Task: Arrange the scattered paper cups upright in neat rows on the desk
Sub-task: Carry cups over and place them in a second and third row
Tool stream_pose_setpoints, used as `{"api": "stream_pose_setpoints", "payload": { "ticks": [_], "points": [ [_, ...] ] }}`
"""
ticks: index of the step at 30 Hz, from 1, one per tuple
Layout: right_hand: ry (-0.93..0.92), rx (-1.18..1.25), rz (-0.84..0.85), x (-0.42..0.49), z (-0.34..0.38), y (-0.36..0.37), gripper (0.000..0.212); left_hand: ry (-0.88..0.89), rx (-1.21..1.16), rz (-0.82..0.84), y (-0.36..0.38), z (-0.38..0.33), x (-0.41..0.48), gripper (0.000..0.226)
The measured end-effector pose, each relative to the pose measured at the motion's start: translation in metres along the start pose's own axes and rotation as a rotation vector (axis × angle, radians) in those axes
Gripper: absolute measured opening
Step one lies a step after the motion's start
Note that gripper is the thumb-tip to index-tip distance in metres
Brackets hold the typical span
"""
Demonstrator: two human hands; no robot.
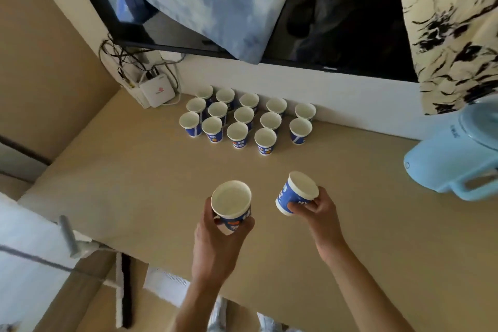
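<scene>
The left hand [223,240] curls round a tapered paper cup [231,206], blue-printed with a white rolled rim, held upright near the front edge of the smooth tan desk [134,183]. Just beside it, the right hand [319,210] grips a second cup [295,194], tilted. Matching upright cups [244,116] stand in rows at the back edge, against the white wall [363,97]. A glossy pale-blue kettle [444,162] sits at the right edge.

Soft, even daylight covers the worktop [134,183], casting only faint shadows. Wide-angle bending warps the edges. The lower left corner is smeared by blur.
</scene>
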State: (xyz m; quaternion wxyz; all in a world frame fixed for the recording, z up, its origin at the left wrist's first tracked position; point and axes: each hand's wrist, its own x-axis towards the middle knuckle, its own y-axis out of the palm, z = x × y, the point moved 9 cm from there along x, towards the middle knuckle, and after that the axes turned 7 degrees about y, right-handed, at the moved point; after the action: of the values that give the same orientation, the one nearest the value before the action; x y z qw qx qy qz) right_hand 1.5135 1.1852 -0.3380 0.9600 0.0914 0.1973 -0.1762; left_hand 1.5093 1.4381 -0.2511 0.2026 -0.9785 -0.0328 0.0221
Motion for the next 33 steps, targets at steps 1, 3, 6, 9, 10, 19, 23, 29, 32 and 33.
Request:
{"api": "stream_pose_setpoints", "payload": {
  "ticks": [1, 3, 6, 9, 10, 19, 23, 29, 32, 33],
  "points": [
    [-0.001, -0.011, -0.024, 0.007, -0.003, -0.002, 0.058, 0.002, 0.003, 0.021, 0.006, 0.005, 0.007, 0.051],
    [-0.006, -0.044, -0.083, 0.026, -0.010, -0.008, 0.055, 0.014, 0.008, 0.079, 0.021, 0.015, 0.023, 0.051],
    [-0.034, -0.088, -0.162, 0.060, -0.014, -0.014, 0.056, 0.028, 0.015, 0.166, 0.042, 0.034, 0.050, 0.055],
    [-0.103, -0.135, -0.226, 0.099, -0.013, -0.018, 0.056, 0.053, 0.037, 0.211, 0.061, 0.051, 0.080, 0.058],
    [-0.131, -0.147, -0.239, 0.112, -0.013, -0.017, 0.057, 0.068, 0.035, 0.220, 0.067, 0.057, 0.089, 0.059],
    [-0.312, -0.230, -0.261, 0.183, -0.019, -0.009, 0.060, 0.268, 0.020, 0.190, 0.097, 0.090, 0.143, 0.062],
    [-0.324, -0.226, -0.250, 0.203, -0.028, -0.008, 0.060, 0.313, 0.029, 0.194, 0.101, 0.103, 0.152, 0.063],
    [-0.360, -0.242, -0.252, 0.213, -0.032, -0.008, 0.061, 0.377, 0.073, 0.212, 0.101, 0.109, 0.154, 0.060],
    [-0.373, -0.255, -0.259, 0.216, -0.032, -0.007, 0.060, 0.395, 0.057, 0.217, 0.102, 0.113, 0.155, 0.059],
    [-0.375, -0.261, -0.260, 0.216, -0.032, -0.007, 0.061, 0.399, 0.047, 0.214, 0.102, 0.115, 0.156, 0.060]
  ]
}}
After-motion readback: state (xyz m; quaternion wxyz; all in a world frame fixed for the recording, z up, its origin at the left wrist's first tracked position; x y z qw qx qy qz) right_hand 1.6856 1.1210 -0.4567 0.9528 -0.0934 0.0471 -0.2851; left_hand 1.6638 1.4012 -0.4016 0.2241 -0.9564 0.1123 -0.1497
